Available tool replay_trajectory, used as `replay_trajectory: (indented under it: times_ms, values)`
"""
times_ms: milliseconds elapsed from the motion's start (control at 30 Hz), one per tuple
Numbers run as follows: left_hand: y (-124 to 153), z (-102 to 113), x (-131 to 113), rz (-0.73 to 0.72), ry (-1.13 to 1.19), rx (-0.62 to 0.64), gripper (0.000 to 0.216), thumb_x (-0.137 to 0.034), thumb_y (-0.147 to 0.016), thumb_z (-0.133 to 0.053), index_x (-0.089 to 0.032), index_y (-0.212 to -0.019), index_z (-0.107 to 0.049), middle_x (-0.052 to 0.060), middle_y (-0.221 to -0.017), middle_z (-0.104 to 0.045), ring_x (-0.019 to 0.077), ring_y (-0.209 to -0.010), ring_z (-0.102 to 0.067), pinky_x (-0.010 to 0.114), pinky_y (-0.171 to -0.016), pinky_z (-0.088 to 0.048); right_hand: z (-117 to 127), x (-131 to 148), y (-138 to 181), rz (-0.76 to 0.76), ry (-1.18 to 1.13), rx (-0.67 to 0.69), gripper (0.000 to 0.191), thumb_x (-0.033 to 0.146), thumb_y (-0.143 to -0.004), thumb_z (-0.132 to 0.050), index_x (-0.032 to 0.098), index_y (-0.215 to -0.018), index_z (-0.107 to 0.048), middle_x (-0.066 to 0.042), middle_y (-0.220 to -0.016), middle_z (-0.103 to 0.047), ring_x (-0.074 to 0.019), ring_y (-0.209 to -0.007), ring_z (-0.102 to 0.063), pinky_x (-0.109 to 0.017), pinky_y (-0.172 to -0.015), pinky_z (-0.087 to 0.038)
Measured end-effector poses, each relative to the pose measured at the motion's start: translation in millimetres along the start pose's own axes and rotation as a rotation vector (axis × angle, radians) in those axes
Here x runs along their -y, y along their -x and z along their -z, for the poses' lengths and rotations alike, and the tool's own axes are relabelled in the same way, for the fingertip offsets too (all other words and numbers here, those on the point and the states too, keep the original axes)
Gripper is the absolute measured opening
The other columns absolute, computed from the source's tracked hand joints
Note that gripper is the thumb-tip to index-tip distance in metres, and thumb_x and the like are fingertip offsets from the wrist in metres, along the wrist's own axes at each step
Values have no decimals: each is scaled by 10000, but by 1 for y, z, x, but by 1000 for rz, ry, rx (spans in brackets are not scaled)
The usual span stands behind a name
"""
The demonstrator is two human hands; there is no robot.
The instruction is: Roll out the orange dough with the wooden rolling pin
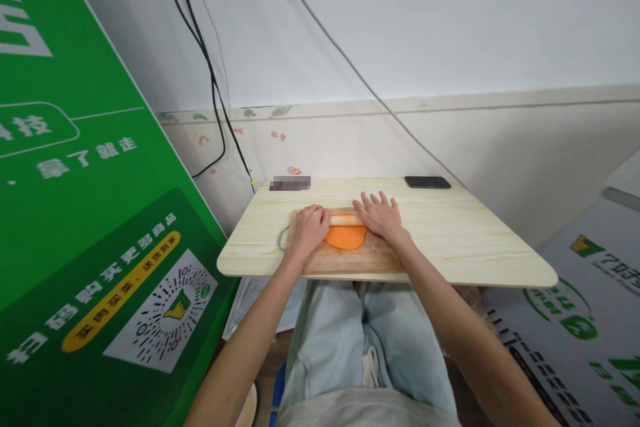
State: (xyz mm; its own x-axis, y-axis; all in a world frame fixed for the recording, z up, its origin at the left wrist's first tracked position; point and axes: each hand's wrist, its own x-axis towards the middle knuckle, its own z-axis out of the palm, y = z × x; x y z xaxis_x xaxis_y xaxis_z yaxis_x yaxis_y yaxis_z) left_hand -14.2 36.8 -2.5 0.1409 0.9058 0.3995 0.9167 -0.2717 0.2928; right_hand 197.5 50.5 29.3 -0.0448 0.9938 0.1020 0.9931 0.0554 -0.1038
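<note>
On the wooden board: 1 rolling pin lying across orange dough.
Left hand curled over its end, right hand flat, fingers spread; matched pressure from both palms likely rolls evenly.

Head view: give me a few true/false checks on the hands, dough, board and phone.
1. The left hand and right hand both rest on the rolling pin. True.
2. The orange dough lies directly on the table. False: it lies on the wooden board, which sits on the table.
3. The right hand is flat with its fingers spread. True.
4. The phone is on the board next to the dough. False: it lies at the table's far edge, apart from the board and to the right of the hands.
5. The left hand is lifted clear of the pin. False: it is curled over the pin's left end.
</note>
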Motion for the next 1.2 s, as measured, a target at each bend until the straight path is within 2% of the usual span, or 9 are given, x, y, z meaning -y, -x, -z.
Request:
replay_trajectory:
  times_ms: [133,300,400,500,600,700,900,1033,1200]
  values:
    - [1,0,1,-9,1,-5,419,-268,-1165,-436,-210,-950,-791,110,-1144,-829,250,-1095,-744,365,-999,-503,-3,-1,8,41,19,-40,670,490,-1193,-226,168,-1733,-457,-168,-1720,-555,-359,-1666,-383,-574,-1309,-327]
    - [1,-1,1,-11,10,-3,400,-254,-1153,-452,-211,-942,-789,109,-1134,-825,250,-1089,-738,370,-1011,-501,-16,2,62,80,36,-217,672,409,-1184,-202,86,-1680,-520,-199,-1652,-621,-340,-1602,-478,-486,-1248,-425]
    - [1,-2,2,-14,24,-4,387,-247,-1150,-459,-211,-942,-783,103,-1120,-826,243,-1086,-738,362,-1009,-500,-28,9,94,103,27,-309,698,438,-1179,-223,51,-1696,-488,-216,-1701,-562,-344,-1604,-481,-485,-1272,-401]
    - [1,-3,2,-15,24,-8,377,-242,-1147,-466,-215,-941,-780,100,-1114,-824,242,-1086,-738,362,-1007,-501,-35,13,109,111,22,-344,727,480,-1179,-243,43,-1723,-445,-230,-1740,-504,-359,-1623,-461,-501,-1296,-371]
    - [1,-4,2,-13,13,-7,379,-246,-1152,-463,-219,-944,-779,101,-1130,-821,243,-1098,-734,365,-1011,-497,-28,10,96,84,12,-266,711,468,-1186,-212,67,-1707,-483,-204,-1707,-559,-357,-1638,-440,-516,-1300,-368]
    - [1,-4,1,-9,3,-7,390,-260,-1164,-451,-210,-957,-778,107,-1149,-821,247,-1110,-733,368,-1010,-490,-14,4,61,28,11,-166,676,443,-1196,-185,130,-1693,-521,-161,-1679,-604,-365,-1668,-388,-583,-1324,-323]
    - [0,-2,1,-17,0,2,394,-254,-1168,-440,-198,-960,-770,113,-1130,-820,254,-1100,-735,370,-986,-479,0,-1,0,-3,6,18,641,467,-1199,-235,187,-1720,-481,-142,-1768,-496,-360,-1698,-332,-625,-1344,-270]
    - [1,-2,1,-25,-6,-9,388,-252,-1164,-450,-202,-944,-766,110,-1115,-819,252,-1092,-739,365,-975,-479,-3,-2,12,6,13,-53,631,419,-1196,-235,158,-1705,-501,-159,-1760,-502,-341,-1687,-363,-598,-1348,-285]
    - [2,-5,2,-35,13,-26,381,-252,-1153,-467,-200,-946,-782,110,-1102,-823,253,-1077,-749,367,-998,-502,-21,1,76,80,2,-249,626,386,-1192,-228,123,-1606,-617,-169,-1700,-578,-345,-1677,-387,-562,-1341,-324]
